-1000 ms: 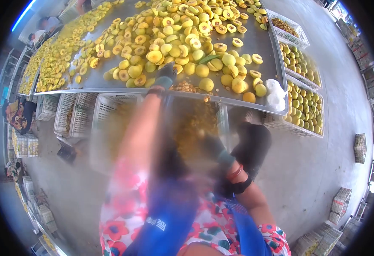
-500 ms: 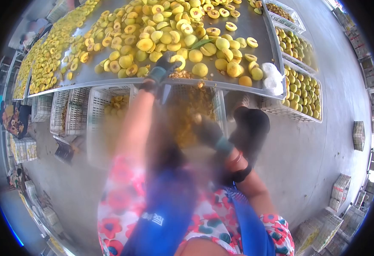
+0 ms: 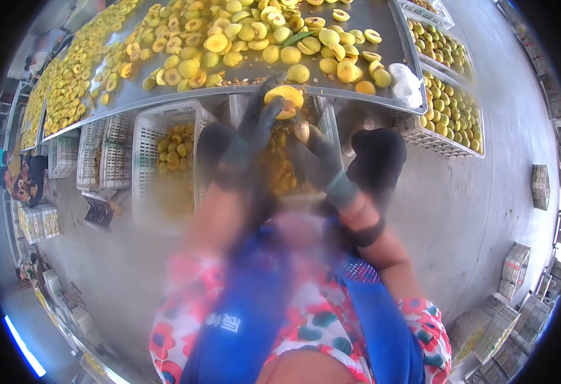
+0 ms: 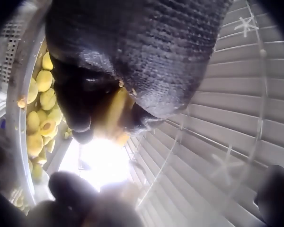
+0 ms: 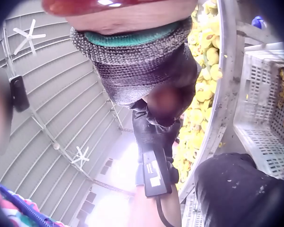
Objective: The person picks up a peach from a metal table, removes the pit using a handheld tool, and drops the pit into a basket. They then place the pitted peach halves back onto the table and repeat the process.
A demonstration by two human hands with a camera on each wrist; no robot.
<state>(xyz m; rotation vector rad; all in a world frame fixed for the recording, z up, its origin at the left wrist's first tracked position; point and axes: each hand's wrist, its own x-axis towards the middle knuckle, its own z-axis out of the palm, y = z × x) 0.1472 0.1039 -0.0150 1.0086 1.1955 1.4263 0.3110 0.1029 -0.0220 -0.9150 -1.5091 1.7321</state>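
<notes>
My left hand (image 3: 255,121), in a dark glove, grips a yellow peach half (image 3: 284,101) just off the table's front edge. Its orange cut flesh shows in the head view; in the left wrist view the peach is mostly hidden by the gloved fingers (image 4: 156,61). Close below it, my gloved right hand (image 3: 315,153) holds a small pale-ended tool (image 3: 302,131) upright near the fruit; I cannot tell its kind. Beneath both hands stands a crate holding yellow-brown pieces (image 3: 283,169). Many whole and halved peaches (image 3: 216,43) lie heaped on the metal table (image 3: 133,89).
A white crate (image 3: 141,150) with peach halves stands left of my knees. To the right are crates of whole peaches (image 3: 450,115). A white plastic bag (image 3: 406,84) lies at the table's right corner. Small pits (image 3: 235,82) are scattered along the table's front edge.
My left hand has come back from the fruit heap to above the crate, bringing a peach half. My right hand has risen towards it with the tool.
</notes>
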